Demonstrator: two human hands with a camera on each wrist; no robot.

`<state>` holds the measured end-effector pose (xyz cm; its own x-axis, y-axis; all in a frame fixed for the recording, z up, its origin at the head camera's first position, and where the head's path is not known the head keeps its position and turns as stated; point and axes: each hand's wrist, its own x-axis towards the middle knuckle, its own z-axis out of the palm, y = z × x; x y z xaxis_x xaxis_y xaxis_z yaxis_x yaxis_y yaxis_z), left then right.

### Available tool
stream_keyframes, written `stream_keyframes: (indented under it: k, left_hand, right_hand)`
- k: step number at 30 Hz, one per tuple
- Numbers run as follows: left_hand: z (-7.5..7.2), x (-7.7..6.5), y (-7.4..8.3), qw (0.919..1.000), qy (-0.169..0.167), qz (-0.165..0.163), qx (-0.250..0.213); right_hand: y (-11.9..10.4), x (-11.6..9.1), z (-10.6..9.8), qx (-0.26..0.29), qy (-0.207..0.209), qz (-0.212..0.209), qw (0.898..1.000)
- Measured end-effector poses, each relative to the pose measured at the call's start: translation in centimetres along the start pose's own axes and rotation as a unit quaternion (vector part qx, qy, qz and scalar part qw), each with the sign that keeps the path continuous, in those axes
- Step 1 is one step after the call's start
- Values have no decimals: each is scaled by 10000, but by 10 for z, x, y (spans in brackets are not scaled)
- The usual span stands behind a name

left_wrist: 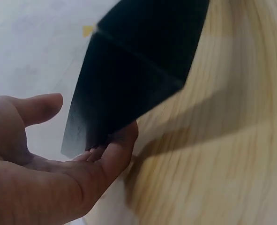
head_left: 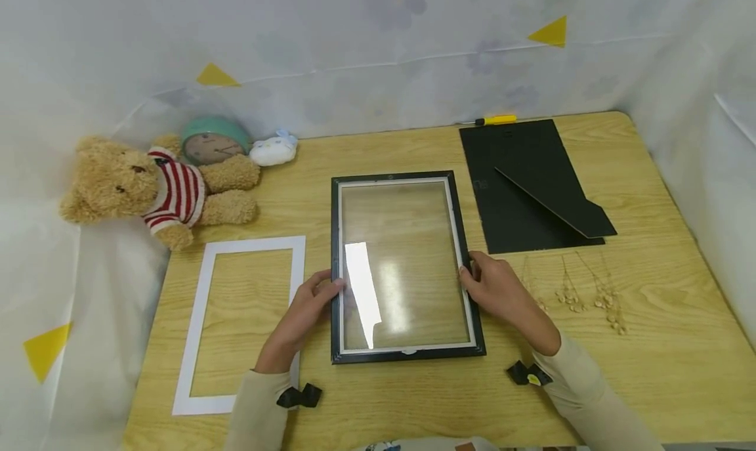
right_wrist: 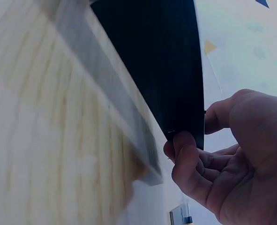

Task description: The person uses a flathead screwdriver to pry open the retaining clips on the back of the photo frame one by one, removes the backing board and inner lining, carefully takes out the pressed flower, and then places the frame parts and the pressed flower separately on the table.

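Between both hands is a black picture frame with a pale inner rim and a clear glass pane that reflects the light. The left hand holds its left side; in the left wrist view the fingers curl under the edge, while the thumb stands apart. On the opposite side the right hand pinches the frame between thumb and fingers. Both wrist views show the frame raised off the wooden table, casting a shadow below. Beside the left hand lies a white rectangular mat.
A black backing board with its stand leg folded out lies at right, a yellow screwdriver behind it. Dried flower sprigs lie near the right forearm. A teddy bear, green clock and white plush occupy the back left.
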<state>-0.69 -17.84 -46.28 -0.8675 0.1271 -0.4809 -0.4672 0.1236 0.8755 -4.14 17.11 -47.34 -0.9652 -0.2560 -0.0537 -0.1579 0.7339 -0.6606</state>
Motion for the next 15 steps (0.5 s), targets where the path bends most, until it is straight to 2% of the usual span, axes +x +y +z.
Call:
stream_keyframes:
  k: [3,7,15]
  left_hand:
    - [2,1,-3,9982,-293,37,-525]
    - [3,4,-5,9911,-630,93,-1167]
    - [9,6,-4,9781,-757,-40,-1937]
  right_hand:
    - [2,0,0,-25,4,20,10000]
    - [5,-2,0,-14,14,116,9999]
    - [9,-3,-1,-21,-2,137,9999]
